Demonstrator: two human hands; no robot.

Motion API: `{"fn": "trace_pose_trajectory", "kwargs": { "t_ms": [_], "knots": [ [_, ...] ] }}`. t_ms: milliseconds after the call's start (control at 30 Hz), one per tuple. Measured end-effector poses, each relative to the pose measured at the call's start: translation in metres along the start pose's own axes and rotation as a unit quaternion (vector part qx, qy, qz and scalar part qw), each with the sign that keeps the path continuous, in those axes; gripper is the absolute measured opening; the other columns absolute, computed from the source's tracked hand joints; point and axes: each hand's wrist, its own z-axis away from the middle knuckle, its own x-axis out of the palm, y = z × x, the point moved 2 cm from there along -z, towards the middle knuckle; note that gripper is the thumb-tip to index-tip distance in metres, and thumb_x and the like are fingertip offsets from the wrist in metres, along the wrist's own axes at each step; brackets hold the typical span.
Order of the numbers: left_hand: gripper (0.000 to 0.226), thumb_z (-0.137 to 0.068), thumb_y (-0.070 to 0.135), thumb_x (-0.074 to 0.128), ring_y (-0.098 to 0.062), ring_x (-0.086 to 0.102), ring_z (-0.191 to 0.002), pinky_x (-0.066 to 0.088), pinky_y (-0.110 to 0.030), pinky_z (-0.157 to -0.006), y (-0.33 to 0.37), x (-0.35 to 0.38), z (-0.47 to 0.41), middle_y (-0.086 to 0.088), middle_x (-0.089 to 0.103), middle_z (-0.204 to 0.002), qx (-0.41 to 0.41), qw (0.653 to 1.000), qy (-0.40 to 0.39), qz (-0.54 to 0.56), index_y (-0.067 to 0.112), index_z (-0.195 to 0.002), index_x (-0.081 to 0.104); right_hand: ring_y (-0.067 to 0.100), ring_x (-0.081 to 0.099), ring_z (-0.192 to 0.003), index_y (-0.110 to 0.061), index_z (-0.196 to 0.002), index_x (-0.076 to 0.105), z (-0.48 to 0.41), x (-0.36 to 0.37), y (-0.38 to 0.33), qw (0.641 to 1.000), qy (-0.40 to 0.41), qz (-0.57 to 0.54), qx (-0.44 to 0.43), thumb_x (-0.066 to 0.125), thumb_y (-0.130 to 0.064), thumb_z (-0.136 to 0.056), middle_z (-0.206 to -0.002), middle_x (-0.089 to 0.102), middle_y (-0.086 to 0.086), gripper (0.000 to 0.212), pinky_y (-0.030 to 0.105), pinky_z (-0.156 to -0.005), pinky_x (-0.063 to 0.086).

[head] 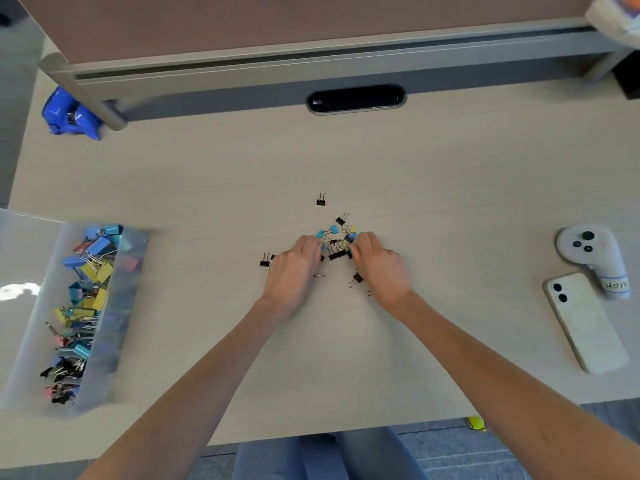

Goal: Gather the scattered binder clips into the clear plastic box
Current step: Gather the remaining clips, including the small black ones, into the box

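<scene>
Blue, black binder clips (334, 230) between left grip (292, 268), right grip (379, 266); fingers curled onto pile, hold unclear.

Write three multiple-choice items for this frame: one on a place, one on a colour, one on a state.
1. Where is the plastic box relative to the pile of clips?
A) on its left
B) on its right
C) beyond it, by the shelf

2. What colour is the lone clip lying beyond the pile?
A) yellow
B) pink
C) black

3. What state is the box in?
A) empty
B) open, with many clips inside
C) shut with a lid

Answers:
1 A: the box sits at the left edge of the desk, well left of the left hand.
2 C: its body is black, with silver handles.
3 B: many coloured clips show through its open top.
</scene>
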Motion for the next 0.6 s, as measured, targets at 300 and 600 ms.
{"fn": "trace_pose_trajectory", "kwargs": {
  "t_ms": [300,600],
  "knots": [
    [0.032,-0.100,0.022,0.036,-0.008,0.023,-0.046,0.011,-0.020,-0.039,0.005,-0.027,0.000,0.004,0.039,-0.061,-0.427,0.603,-0.142,0.659,0.015,-0.070,0.043,0.012,0.027,-0.049,-0.015,-0.065,0.034,-0.004,-0.023,-0.009,0.701,-0.092,-0.586,0.396,0.046,-0.020,-0.099,-0.058,0.038,0.000,0.037,0.022,-0.044,0.024],
    [0.027,-0.096,0.022,0.039,-0.006,0.017,-0.044,0.012,-0.017,-0.031,0.002,-0.053,0.010,0.003,0.029,-0.067,-0.364,0.451,-0.246,0.777,0.015,-0.071,0.043,0.005,0.023,-0.035,-0.014,-0.065,0.040,-0.005,-0.036,-0.024,0.228,-0.182,-0.841,0.456,0.042,-0.019,-0.095,-0.054,0.031,-0.003,0.030,0.017,-0.026,0.019]
  ]
}}
